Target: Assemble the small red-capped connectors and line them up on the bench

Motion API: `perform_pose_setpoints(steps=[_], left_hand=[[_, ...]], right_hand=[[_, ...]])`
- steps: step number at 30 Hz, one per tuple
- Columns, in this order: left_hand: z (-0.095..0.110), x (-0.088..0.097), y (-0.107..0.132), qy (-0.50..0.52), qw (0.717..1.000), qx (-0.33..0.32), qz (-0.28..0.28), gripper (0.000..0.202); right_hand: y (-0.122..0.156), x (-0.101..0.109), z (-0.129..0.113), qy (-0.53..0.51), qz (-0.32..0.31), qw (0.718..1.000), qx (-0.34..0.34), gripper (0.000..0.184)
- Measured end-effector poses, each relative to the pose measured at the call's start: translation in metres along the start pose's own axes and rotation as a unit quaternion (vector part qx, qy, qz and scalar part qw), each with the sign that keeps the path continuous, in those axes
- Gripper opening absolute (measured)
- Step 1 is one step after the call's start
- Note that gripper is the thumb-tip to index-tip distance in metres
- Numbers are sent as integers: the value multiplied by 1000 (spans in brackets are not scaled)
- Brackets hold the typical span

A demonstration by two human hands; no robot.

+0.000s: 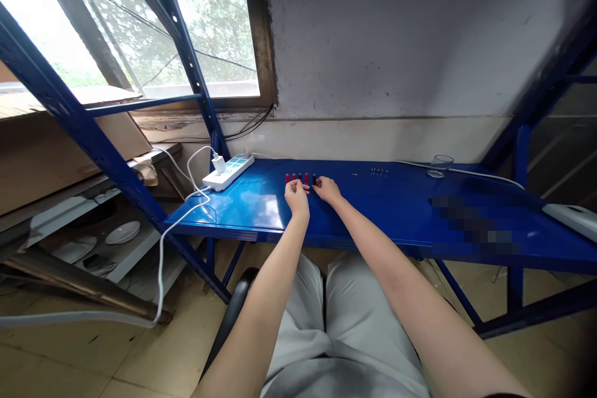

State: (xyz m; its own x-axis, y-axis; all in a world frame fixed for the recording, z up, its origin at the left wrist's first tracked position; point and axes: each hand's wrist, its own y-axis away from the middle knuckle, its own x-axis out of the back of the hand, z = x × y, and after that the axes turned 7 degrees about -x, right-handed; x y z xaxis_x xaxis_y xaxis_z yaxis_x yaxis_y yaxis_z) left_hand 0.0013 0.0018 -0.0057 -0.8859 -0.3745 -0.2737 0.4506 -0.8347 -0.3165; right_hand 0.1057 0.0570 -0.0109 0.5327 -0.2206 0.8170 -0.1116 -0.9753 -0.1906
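A short row of small upright red and black pieces stands on the blue table; among them are a red piece (287, 179) at the left end and a black piece (314, 179) at the right end. They are too small to name more exactly. My left hand (297, 196) is just in front of the row, fingers curled together, covering the lower part of some pieces. Whatever it may hold is hidden. Beside it, my right hand (328, 189) has its thumb and fingertips closed at the black piece on the right end.
A white power strip (228, 172) with a plugged-in charger and trailing cable lies at left. Several tiny metallic bits (379, 171) lie to the right, then a glass cup (439, 166). A white device (571, 219) sits at the far right. The table (373, 211) meets the wall behind.
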Motion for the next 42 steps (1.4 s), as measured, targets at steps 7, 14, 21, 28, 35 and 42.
perform_pose_setpoints(steps=[7, 14, 21, 28, 35, 42], left_hand=[[-1, 0, -1, -9, 1000, 1, -1, 11], [-1, 0, 0, -21, 1000, -1, -13, 12], [0, -4, 5, -72, 987, -13, -145, 19], [10, -4, 17, -136, 955, -63, -254, 32], [11, -3, 18, -157, 956, -74, -239, 37], [10, -4, 17, -163, 954, -77, -238, 36]], right_hand=[[-3, 2, -9, 35, -13, 999, -29, 16], [13, 24, 5, 122, -8, 992, 25, 27], [48, 51, 50, -61, 61, 995, 44, 22], [66, 61, 56, -207, 117, 971, -11, 33], [68, 58, 52, -132, 99, 986, 14, 35], [66, 57, 53, -115, 85, 989, 27, 33]])
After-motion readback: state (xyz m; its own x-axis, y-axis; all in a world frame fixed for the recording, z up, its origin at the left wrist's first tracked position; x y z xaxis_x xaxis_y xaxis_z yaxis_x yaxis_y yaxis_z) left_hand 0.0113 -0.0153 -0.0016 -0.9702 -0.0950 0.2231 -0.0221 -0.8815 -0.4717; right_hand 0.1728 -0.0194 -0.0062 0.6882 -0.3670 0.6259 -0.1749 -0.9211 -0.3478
